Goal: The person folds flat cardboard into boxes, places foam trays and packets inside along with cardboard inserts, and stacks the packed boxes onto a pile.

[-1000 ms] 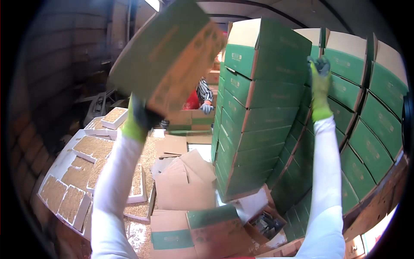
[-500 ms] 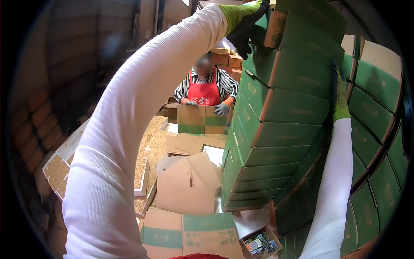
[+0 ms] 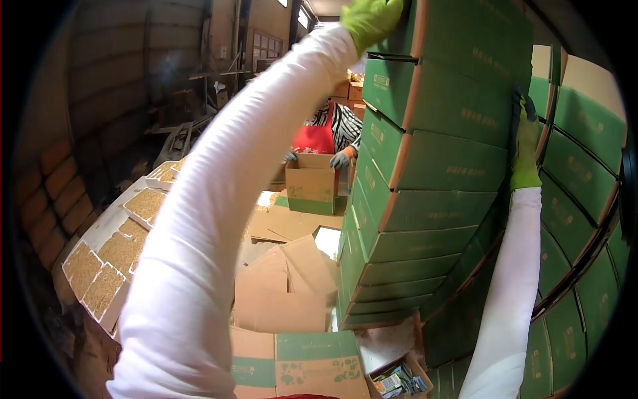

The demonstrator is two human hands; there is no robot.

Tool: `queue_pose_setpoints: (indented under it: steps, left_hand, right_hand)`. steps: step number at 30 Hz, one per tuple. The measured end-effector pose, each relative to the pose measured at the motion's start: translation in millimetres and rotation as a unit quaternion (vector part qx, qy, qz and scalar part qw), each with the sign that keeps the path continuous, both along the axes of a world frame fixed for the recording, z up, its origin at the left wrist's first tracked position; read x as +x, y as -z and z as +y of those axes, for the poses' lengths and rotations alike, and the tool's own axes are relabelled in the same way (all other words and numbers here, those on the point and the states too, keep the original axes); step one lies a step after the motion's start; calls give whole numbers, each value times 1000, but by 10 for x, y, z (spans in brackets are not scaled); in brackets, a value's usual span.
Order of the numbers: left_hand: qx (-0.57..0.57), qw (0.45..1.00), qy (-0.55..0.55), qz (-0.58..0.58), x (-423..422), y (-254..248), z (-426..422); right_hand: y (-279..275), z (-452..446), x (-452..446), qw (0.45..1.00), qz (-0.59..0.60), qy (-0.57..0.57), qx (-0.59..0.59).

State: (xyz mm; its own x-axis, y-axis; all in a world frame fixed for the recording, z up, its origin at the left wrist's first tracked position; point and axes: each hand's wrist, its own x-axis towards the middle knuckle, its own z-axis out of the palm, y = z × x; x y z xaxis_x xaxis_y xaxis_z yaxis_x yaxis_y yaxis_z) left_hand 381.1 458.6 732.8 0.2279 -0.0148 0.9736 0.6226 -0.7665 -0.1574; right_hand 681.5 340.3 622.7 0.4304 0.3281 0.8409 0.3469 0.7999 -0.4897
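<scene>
My left hand (image 3: 373, 21), in a green glove, is raised at the upper left edge of a tall stack of green boxes (image 3: 444, 159). Its fingertips are cut off or hidden by the top box (image 3: 468, 36). On the stack's right side, my right hand (image 3: 525, 136) lies against the cardboard with its fingers stretched upward. The stack leans slightly, and its top runs out of view.
Across the work area, a co-worker in a red apron (image 3: 314, 139) holds an open carton (image 3: 310, 183). More green boxes (image 3: 581, 159) stand at right. Flattened cardboard (image 3: 282, 292), small box of packets (image 3: 402, 382) and grain-filled trays (image 3: 103, 289) lie below.
The box my left hand carried now sits atop the stack. Both hands have come to the stack's sides. The co-worker has leaned forward, and their carton now stands open.
</scene>
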Motion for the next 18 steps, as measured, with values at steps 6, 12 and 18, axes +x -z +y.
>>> queue_pose_setpoints:
  steps: [6,12,18]
  left_hand:
    - [-239,851,358,-301,426,275,-43]
    - [-124,848,416,-305,526,454,134]
    - [-353,838,384,-162,-6,2655,-606]
  right_hand:
    - [40,596,667,984,-100,146,19]
    - [99,482,494,949,-72,297,-78]
    - [596,2,134,922,-117,345,-133]
